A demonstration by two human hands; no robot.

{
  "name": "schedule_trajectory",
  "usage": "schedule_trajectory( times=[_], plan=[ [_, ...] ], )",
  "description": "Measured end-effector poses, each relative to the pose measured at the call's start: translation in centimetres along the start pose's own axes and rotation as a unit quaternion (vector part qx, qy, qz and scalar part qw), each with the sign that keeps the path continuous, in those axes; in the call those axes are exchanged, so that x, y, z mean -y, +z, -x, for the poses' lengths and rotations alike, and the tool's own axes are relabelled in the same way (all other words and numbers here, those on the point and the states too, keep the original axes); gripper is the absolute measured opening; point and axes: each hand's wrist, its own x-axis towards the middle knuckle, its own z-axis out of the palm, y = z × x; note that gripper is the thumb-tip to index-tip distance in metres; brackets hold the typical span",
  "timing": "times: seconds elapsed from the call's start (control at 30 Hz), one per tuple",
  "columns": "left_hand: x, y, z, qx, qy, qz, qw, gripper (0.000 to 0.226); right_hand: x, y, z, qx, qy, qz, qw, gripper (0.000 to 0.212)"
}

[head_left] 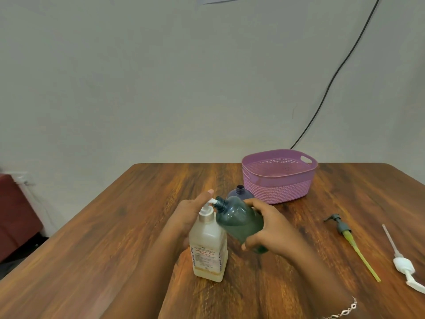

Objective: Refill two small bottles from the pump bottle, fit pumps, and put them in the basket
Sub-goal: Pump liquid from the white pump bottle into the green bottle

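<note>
On the wood-grain table (115, 226), the right hand (271, 226) curls round the tilted translucent teal bottle (239, 217), its neck at the spout of the square cloudy pump bottle (207, 245); the left hand (190, 215) rests straight fingers on the pump head.

left hand (192, 214): fingers straight, apparently pressing | right hand (270, 224): gripping green bottle (239, 221)
</note>
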Motion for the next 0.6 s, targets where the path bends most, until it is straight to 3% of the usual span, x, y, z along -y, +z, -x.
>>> schedule_trajectory(
  times=[0.1, 0.23, 0.4, 0.6],
  plan=[
    [0.4, 0.0, -0.2, -0.011, 0.016, -0.004, 1.000, 0.034, 0.2, 0.1, 0.1, -0.003, -0.002, 0.002, 1.000, 0.075],
    [0.3, -0.3, -0.1, 0.033, -0.002, 0.003, 0.999, 0.044, 0.5, -0.2, 0.2, -0.008, -0.002, -0.013, 1.000, 0.074],
    [0.7, -0.5, -0.3, 0.054, -0.029, -0.014, 0.998, 0.067, 0.6, -0.6, 0.3, -0.005, 0.000, -0.007, 1.000, 0.074],
    [1.2, -0.5, -0.9, -0.015, 0.035, -0.054, 0.998, 0.037, 0.3, 0.3, 0.3, -0.009, 0.007, -0.004, 1.000, 0.074]
  ],
)
